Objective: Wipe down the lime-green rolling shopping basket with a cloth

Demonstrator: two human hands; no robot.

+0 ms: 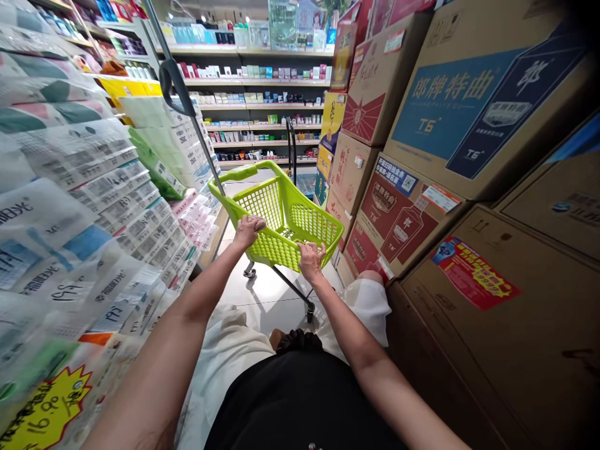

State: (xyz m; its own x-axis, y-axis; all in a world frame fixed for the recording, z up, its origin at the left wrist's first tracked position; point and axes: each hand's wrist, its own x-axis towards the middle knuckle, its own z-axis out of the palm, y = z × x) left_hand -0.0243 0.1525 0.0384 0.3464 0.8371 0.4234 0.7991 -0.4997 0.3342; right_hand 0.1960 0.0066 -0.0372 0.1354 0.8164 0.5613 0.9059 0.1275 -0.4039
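Note:
A lime-green plastic shopping cart (pixel 300 212) with perforated sides stands in the aisle right in front of me. My left hand (pixel 249 231) is closed over the rim of its near side, at the left. Farther right along that same rim, my right hand (pixel 311 257) is curled over the edge, fingertips turned into the basket. A long dark handle bar (pixel 175 90) rises from the cart's left end. No goods show inside the basket, though part of its floor is hidden by the near wall.
Stacked tissue packs (pixel 107 181) line the left side. Tall piles of cardboard cartons (pixel 450 87) crowd the right. Shelves of small boxed products (pixel 262 81) span the back, with a black upright handle (pixel 291 147) before them. Pale tiled floor (pixel 267 294) shows under the cart.

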